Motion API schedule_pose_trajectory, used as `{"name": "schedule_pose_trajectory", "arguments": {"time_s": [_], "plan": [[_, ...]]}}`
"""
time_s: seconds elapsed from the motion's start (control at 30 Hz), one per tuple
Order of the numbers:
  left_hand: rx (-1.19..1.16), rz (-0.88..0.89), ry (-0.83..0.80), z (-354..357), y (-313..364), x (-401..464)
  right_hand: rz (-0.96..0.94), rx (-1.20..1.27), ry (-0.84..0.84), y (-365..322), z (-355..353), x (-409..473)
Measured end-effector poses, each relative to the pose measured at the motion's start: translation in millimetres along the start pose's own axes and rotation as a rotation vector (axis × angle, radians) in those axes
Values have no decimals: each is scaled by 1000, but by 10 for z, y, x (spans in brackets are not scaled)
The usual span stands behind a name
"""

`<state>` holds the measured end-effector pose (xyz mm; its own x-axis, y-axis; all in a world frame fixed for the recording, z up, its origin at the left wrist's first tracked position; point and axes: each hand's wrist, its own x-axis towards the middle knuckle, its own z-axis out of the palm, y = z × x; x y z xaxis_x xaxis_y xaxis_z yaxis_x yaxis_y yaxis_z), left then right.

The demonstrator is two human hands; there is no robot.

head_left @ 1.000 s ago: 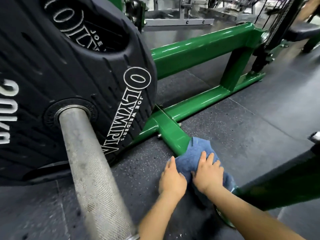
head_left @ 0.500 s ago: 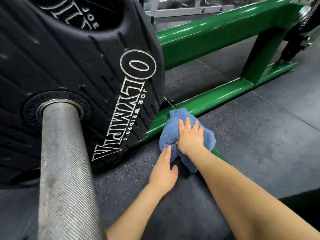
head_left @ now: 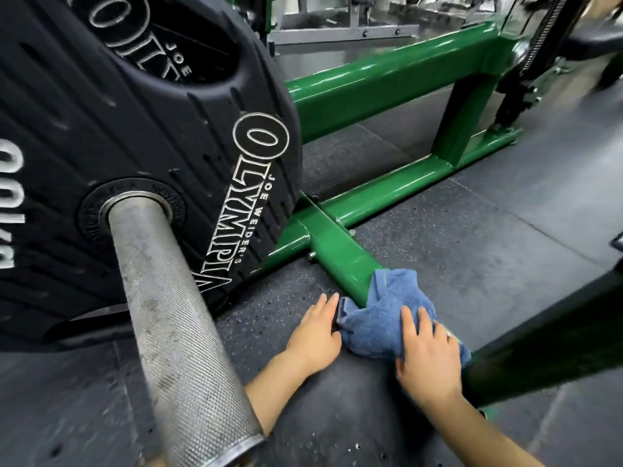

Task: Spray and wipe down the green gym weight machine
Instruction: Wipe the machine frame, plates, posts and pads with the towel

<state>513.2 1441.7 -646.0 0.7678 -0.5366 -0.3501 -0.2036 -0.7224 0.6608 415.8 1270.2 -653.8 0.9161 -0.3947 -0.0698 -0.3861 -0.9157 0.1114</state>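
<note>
Green frame tube [head_left: 340, 261] under blue cloth [head_left: 377, 321], pressed flat by right hand [head_left: 429, 358]; left hand [head_left: 317, 335] open.

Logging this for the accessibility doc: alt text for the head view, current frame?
A person's right hand presses a blue towel over a green floor bar of a gym machine, while the left hand rests flat on the black rubber floor beside the towel. A black Olympia weight plate on a steel sleeve fills the left.
</note>
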Motion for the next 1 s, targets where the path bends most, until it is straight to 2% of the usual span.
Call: {"name": "schedule_pose_trajectory", "arguments": {"time_s": [0.23,0.33,0.5,0.57,0.63,0.7,0.83,0.9,1.0], "plan": [[-62,-45,97,-198,-95,53,121,54,21,-483,-143,623],[-123,-115,171,-301,-215,106,58,88,14,-744,-203,1040],[-153,-229,309,-447,-399,234,-27,368,66,-1047,-412,1676],[-135,-242,372,-492,-463,244,-115,343,73,-1252,-436,1794],[-42,-231,433,-517,-534,258,-282,225,13,-1516,-409,1818],[22,-259,486,-550,-616,275,-461,234,-15,-1819,-368,1789],[67,-499,464,-572,-684,224,-743,395,35,-2157,-423,1634],[179,-459,492,-506,-721,211,-775,469,99,-2092,-419,1706],[168,-341,536,-483,-722,274,-651,250,-30,-1849,-471,1992]]}}
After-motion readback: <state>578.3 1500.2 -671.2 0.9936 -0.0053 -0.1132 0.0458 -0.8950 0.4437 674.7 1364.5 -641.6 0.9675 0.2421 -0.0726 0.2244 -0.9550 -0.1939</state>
